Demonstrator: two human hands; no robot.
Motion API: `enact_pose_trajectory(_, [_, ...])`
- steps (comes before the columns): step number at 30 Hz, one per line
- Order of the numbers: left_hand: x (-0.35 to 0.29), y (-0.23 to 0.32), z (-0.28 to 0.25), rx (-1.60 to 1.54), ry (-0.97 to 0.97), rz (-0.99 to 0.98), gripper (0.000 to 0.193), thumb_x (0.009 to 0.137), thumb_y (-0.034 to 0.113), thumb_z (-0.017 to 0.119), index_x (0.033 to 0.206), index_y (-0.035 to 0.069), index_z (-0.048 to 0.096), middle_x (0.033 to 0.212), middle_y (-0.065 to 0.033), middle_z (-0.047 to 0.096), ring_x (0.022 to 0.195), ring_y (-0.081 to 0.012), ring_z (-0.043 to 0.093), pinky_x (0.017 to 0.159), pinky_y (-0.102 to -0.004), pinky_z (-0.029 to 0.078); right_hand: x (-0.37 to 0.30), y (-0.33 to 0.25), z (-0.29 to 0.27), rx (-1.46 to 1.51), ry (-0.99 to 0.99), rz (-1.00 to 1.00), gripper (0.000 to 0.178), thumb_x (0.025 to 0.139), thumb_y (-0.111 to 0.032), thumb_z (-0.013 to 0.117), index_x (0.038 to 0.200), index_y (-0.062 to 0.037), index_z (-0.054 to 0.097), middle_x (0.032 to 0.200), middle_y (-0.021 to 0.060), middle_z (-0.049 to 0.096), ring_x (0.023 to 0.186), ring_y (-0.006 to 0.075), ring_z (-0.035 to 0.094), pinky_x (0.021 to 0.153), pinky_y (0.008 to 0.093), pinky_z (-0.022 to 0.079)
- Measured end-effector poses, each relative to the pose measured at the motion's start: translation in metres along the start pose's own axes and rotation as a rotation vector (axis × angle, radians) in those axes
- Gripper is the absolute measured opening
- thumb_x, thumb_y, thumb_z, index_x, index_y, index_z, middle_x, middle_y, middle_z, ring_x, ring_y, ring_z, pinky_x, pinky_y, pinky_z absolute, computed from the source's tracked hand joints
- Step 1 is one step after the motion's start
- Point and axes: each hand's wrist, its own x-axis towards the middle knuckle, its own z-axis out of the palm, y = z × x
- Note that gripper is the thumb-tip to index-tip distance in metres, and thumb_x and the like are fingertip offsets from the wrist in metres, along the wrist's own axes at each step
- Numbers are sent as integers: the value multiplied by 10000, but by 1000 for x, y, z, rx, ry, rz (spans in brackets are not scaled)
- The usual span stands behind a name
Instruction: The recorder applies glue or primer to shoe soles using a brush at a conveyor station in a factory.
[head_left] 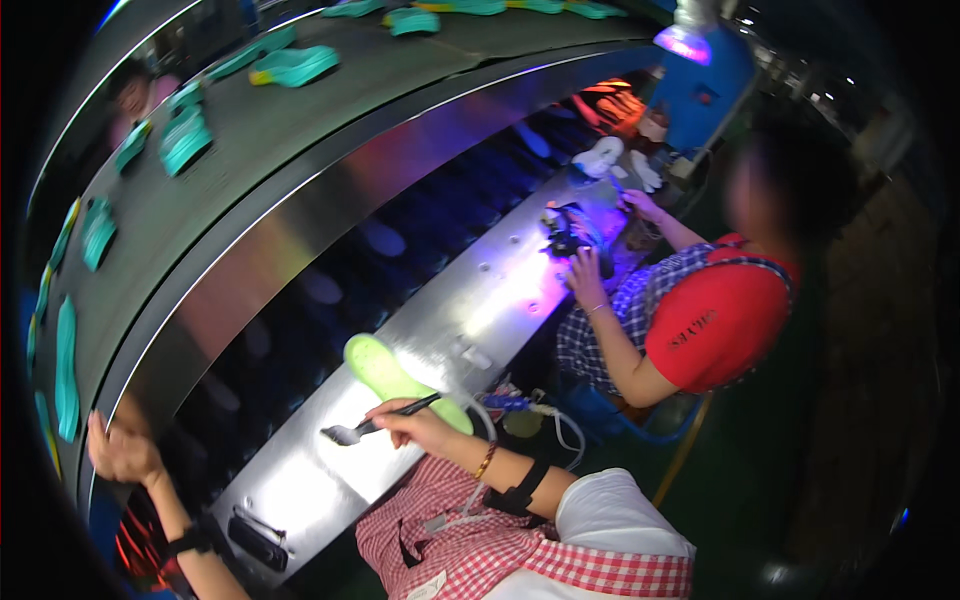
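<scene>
My right hand (418,428) is closed around the dark handle of a brush (345,434), whose head points left over the metal bench. Beneath and behind this hand lies a lime-green shoe sole (385,368), flat on the bench. My left hand (125,452) is raised at the conveyor's near edge, below a long teal sole (67,365) on the belt. Its fingers are partly bent and one points up; nothing shows in them. They do not appear to touch the sole.
A conveyor belt (290,135) carrying several teal soles curves along the left and far side. Below it, a dark recess holds pale sole shapes. A black case (258,540) lies on the bench (420,310). At right, a co-worker (690,310) handles a dark shoe (575,230) under purple light.
</scene>
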Motion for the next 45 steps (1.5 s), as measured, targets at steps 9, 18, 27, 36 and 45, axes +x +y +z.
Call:
enact_pose_trajectory(9, [60,47,-54,-80,-368,-273,253,887,229,439,1008,67,591,974,-102,604,974,-269,531,921,-390,315,-7,-6,12,-11,27,-42,205,852,-76,608,1028,29,619,879,92,657,562,93,550,529,201,456])
enact_pose_trajectory(18, [126,-69,-35,220,-1020,-379,522,796,211,630,1262,39,470,1266,-217,492,1252,-369,394,1031,-446,318,-22,-15,7,61,137,-81,223,856,-68,592,1045,51,594,908,128,654,584,119,556,542,216,454])
enact_pose_trajectory(27, [148,-96,38,-158,-1448,-485,610,859,197,575,1384,23,317,1196,-268,542,1130,-373,522,964,-406,406,-20,-15,-17,126,216,-123,213,863,-51,571,1046,57,574,887,142,651,549,147,574,524,233,469])
enact_pose_trajectory(36, [168,-48,114,-81,-1471,-428,824,829,50,475,1468,169,-32,1220,-294,510,1143,-390,506,961,-417,398,-14,-14,-31,149,249,-111,238,850,-68,599,1049,62,586,876,118,652,570,126,565,537,232,453])
enact_pose_trajectory(45, [173,-30,143,-28,-1592,-374,820,743,-64,411,1469,203,138,1243,-273,507,1117,-371,532,898,-410,434,-24,-30,-41,147,309,-162,232,844,-60,603,1043,57,587,849,126,655,552,134,569,527,235,457])
